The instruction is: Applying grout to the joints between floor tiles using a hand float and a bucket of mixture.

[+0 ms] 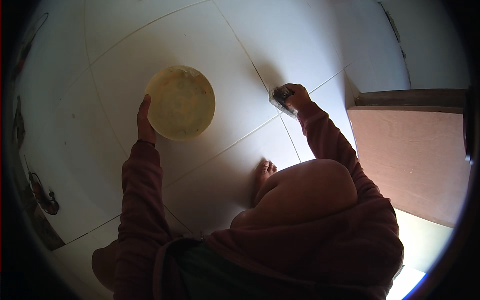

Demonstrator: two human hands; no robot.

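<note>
A round, yellowish, translucent basin (pixel 212 102) is seen from above, left of the middle, over the white tiled floor (pixel 235 135). My left hand (pixel 146 122) grips its left rim, with the thumb on the edge. Whatever lies inside looks pale and cloudy, and I cannot make out what it is. To the right, my right hand (pixel 300 97) is closed around a flat tool with a dark grip and a pale, smeared edge (pixel 275 99). The tool is down near a crossing of tile joints; its exact kind is unclear.
My bare foot (pixel 265 169) and bent knee (pixel 310 187) are between my arms. A brown wooden panel (pixel 410 160) stands at the right, beside bright light. A coiled dark cord (pixel 45 195) lies at the far left. Pale wall (pixel 430 45) rises at the upper right.
</note>
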